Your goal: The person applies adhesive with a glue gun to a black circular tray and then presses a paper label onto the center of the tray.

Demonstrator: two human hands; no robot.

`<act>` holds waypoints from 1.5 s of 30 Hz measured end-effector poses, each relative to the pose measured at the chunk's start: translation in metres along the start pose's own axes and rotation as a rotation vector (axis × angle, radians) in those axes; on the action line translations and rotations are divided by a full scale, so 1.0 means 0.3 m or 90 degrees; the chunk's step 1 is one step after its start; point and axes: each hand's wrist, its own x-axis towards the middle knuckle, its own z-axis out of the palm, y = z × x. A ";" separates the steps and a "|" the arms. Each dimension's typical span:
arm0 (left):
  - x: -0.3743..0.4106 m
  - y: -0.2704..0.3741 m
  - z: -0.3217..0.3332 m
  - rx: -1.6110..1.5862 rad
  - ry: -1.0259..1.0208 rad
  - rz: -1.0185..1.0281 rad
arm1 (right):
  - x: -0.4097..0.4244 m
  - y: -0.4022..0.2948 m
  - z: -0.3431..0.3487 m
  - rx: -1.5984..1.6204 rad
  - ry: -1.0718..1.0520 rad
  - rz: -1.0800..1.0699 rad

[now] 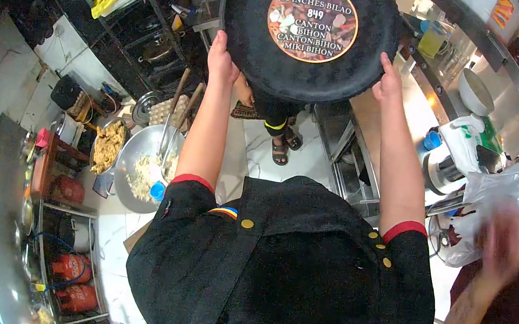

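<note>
Both arms reach forward from my black short-sleeved jacket with red cuffs. Between my hands is a large round black tray, or shallow pan (241,56), with a circular printed label (313,21) on its face. My left hand (224,59) grips the rim on the left, thumb up along the edge. On the opposite side, my right hand (389,81) grips the rim the same way. The fingers behind the tray are hidden, and its top edge runs out of view.
Left stands a wide metal wok (129,159) with pale food, long-handled utensils and a blue cup (157,191). Red gas cylinders (74,297) sit lower left. Someone in sandals (280,152) stands beyond the tray. Another person's blurred hand (505,234) is right, near plastic bags (507,185).
</note>
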 end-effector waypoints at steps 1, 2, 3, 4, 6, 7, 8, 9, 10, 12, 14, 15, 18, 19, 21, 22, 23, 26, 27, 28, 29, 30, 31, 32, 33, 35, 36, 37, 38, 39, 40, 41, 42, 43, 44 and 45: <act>0.013 -0.020 -0.001 0.007 -0.004 0.005 | -0.002 -0.030 0.003 0.004 0.005 -0.015; 0.029 -0.047 0.007 -0.016 -0.019 -0.011 | -0.007 -0.073 0.003 -0.013 0.046 -0.015; 0.034 -0.074 0.022 -0.040 -0.033 -0.029 | -0.016 -0.115 0.002 -0.031 0.089 -0.015; 0.003 0.005 -0.091 0.016 -0.008 -0.032 | -0.013 0.052 0.040 0.011 0.113 0.053; -0.038 0.079 -0.125 0.050 0.038 -0.035 | -0.187 -0.236 0.211 -0.269 -0.101 0.289; -0.035 0.068 -0.085 0.040 0.040 -0.048 | -0.298 -0.465 0.298 -0.427 -0.230 0.344; -0.019 0.030 -0.032 0.019 0.018 -0.060 | -0.306 -0.483 0.300 -0.414 -0.201 0.339; -0.011 0.001 0.000 -0.001 0.005 -0.069 | -0.303 -0.483 0.315 -0.404 -0.179 0.341; -0.008 -0.008 0.007 -0.007 0.000 -0.074 | -0.277 -0.447 0.322 -0.382 -0.168 0.350; 0.004 -0.032 0.018 -0.003 0.009 -0.083 | -0.232 -0.397 0.320 -0.368 -0.099 0.360; 0.008 -0.029 0.014 0.003 0.012 -0.099 | -0.177 -0.327 0.301 -0.327 -0.069 0.367; 0.007 -0.025 0.020 -0.003 0.007 -0.116 | -0.151 -0.300 0.289 -0.319 -0.058 0.373; 0.017 -0.020 0.003 0.009 0.008 -0.118 | -0.120 -0.224 0.312 -0.319 -0.014 0.378; 0.021 -0.023 0.003 0.014 0.009 -0.112 | -0.112 -0.209 0.307 -0.320 -0.009 0.379; 0.027 -0.028 -0.010 0.019 -0.012 -0.151 | -0.089 -0.183 0.296 -0.324 0.002 0.378; 0.034 -0.032 -0.020 0.026 -0.017 -0.173 | -0.086 -0.178 0.293 -0.323 -0.010 0.384; 0.040 -0.039 -0.028 0.033 -0.022 -0.194 | -0.084 -0.175 0.290 -0.323 -0.021 0.390; 0.053 -0.066 -0.035 0.028 -0.016 -0.235 | -0.065 -0.191 0.281 -0.332 -0.056 0.407; 0.055 -0.074 -0.046 0.037 -0.014 -0.233 | -0.066 -0.194 0.274 -0.333 -0.068 0.417; 0.058 -0.085 -0.058 0.046 -0.012 -0.231 | -0.065 -0.204 0.259 -0.320 -0.070 0.409; 0.060 -0.099 -0.066 0.054 -0.011 -0.230 | -0.063 -0.223 0.235 -0.306 -0.070 0.401; 0.070 -0.115 -0.067 0.057 -0.014 -0.239 | -0.058 -0.247 0.203 -0.293 -0.067 0.390; 0.081 -0.130 -0.070 0.059 -0.017 -0.251 | -0.050 -0.266 0.151 -0.210 -0.059 0.360; 0.092 -0.150 -0.071 0.061 -0.021 -0.263 | -0.060 -0.271 0.092 -0.169 -0.033 0.331; 0.095 -0.158 -0.094 0.090 -0.013 -0.284 | -0.091 -0.245 0.038 -0.136 -0.002 0.295; 0.087 -0.235 -0.081 0.120 -0.010 -0.340 | -0.208 -0.176 -0.037 -0.176 0.137 0.216; 0.051 -0.266 -0.027 0.201 0.038 -0.380 | -0.269 -0.143 -0.096 -0.199 0.203 0.188; 0.030 -0.326 -0.023 0.191 0.015 -0.401 | -0.327 -0.111 -0.158 -0.224 0.260 0.172; 0.007 -0.399 -0.033 0.179 -0.009 -0.424 | -0.380 -0.086 -0.219 -0.256 0.318 0.158; -0.022 -0.477 -0.050 0.171 -0.032 -0.450 | -0.438 -0.062 -0.288 -0.293 0.375 0.154; -0.038 -0.556 -0.064 0.199 -0.052 -0.489 | -0.495 -0.043 -0.351 -0.335 0.425 0.157; -0.050 -0.646 -0.079 0.198 -0.065 -0.534 | -0.555 -0.032 -0.413 -0.405 0.472 0.153; -0.060 -0.743 -0.106 0.198 -0.075 -0.578 | -0.620 -0.023 -0.483 -0.491 0.517 0.151; -0.067 -0.829 -0.121 0.195 -0.088 -0.621 | -0.692 -0.014 -0.553 -0.602 0.563 0.139; -0.080 -0.903 -0.116 0.227 -0.093 -0.657 | -0.777 -0.012 -0.629 -0.758 0.606 0.110; -0.090 -0.972 -0.097 0.226 -0.122 -0.681 | -0.863 -0.013 -0.704 -0.917 0.666 0.089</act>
